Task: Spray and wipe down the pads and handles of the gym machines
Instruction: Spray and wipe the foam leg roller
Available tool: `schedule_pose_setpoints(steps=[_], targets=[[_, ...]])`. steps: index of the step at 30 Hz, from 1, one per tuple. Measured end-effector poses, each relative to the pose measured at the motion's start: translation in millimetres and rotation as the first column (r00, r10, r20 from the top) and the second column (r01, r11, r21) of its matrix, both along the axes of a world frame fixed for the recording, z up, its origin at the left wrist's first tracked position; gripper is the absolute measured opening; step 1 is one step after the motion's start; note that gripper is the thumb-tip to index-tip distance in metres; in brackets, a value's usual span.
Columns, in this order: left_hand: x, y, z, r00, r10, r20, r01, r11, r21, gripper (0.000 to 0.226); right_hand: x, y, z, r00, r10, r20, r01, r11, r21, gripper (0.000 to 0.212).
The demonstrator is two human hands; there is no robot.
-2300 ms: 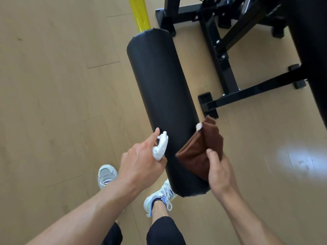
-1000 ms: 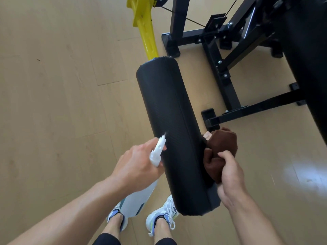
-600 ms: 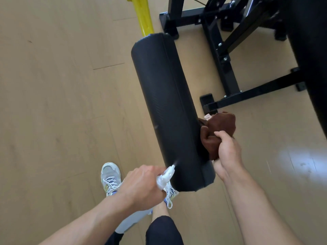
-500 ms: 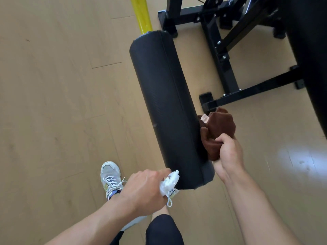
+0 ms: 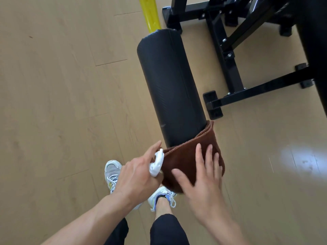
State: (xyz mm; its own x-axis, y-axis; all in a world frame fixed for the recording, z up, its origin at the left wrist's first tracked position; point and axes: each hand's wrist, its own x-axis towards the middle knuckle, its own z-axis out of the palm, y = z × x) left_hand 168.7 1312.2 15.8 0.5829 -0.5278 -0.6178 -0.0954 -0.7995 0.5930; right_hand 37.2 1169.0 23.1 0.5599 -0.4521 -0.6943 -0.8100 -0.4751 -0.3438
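Now right hand (image 5: 203, 181) lies flat on cloth (image 5: 184, 158) wrapping roller pad (image 5: 169, 89); left hand (image 5: 139, 175) clutches sprayer (image 5: 157, 163).

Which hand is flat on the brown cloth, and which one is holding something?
The right hand lies flat, fingers spread, on the brown cloth draped over the black roller pad. The left hand grips the white spray bottle instead.

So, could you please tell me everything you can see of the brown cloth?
The brown cloth looks like soft, napped fabric, opened out and draped over the near end of the black roller pad, curving round it; a doubled edge shows at its upper right. The right hand presses flat on it with spread, straight fingers. The left hand, holding the white spray nozzle, sits at its left edge. Its underside is hidden.
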Motion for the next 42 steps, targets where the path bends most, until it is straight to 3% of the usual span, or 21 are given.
schedule_pose_setpoints(steps=[2, 7, 11, 16, 20, 23, 27, 32, 35, 42], targets=[[10.1, -2.7, 0.2, 0.999, 0.048, 0.016, -0.048, 0.999, 0.013, 0.087, 19.0, 24.2, -5.8, 0.995, 0.093, -0.040, -0.101, 0.927, -0.360, 0.111], [41.8, -5.1, -2.2, 0.994, 0.107, -0.016, -0.107, 0.994, -0.025, 0.083, 58.6, 2.2, -36.5, 0.995, 0.092, 0.037, -0.054, 0.819, -0.571, 0.105], [64.6, -8.6, -1.7, 0.991, 0.134, 0.008, -0.133, 0.991, -0.033, 0.083, 110.2, -16.0, -37.6, 0.963, 0.232, 0.138, -0.100, 0.784, -0.613, 0.091], [97.3, -20.2, -3.0, 0.983, 0.176, 0.055, -0.174, 0.984, -0.030, 0.080, 260.6, -57.0, -48.7, 0.926, 0.270, 0.263, -0.057, 0.789, -0.612, 0.082], [111.6, -31.8, 0.8, 0.980, 0.161, 0.118, -0.156, 0.986, -0.055, 0.080, 332.3, -79.5, -50.1, 0.899, 0.381, 0.216, -0.183, 0.775, -0.604, 0.075], [113.1, -36.3, -0.3, 0.980, 0.146, 0.135, -0.144, 0.989, -0.022, 0.080, 312.1, -84.0, -43.5, 0.855, 0.443, 0.269, -0.232, 0.792, -0.565, 0.071], [105.6, -34.8, -3.9, 0.987, 0.138, 0.085, -0.137, 0.990, -0.016, 0.080, 225.8, -77.6, -32.6, 0.787, 0.512, 0.344, -0.286, 0.797, -0.532, 0.074], [89.9, -31.6, -3.5, 0.997, 0.070, 0.029, -0.070, 0.997, 0.024, 0.085, 46.4, -32.0, -19.2, 0.805, 0.574, 0.150, -0.388, 0.702, -0.598, 0.077], [84.7, -34.9, -3.9, 0.999, 0.036, 0.012, -0.036, 0.999, 0.019, 0.084, -20.4, -7.9, -27.7, 0.827, 0.561, 0.032, -0.424, 0.660, -0.620, 0.078], [100.8, -47.6, -5.3, 0.993, 0.120, 0.002, -0.120, 0.991, -0.067, 0.086, 59.2, -17.5, -43.4, 0.911, 0.408, 0.054, -0.283, 0.716, -0.638, 0.079]])
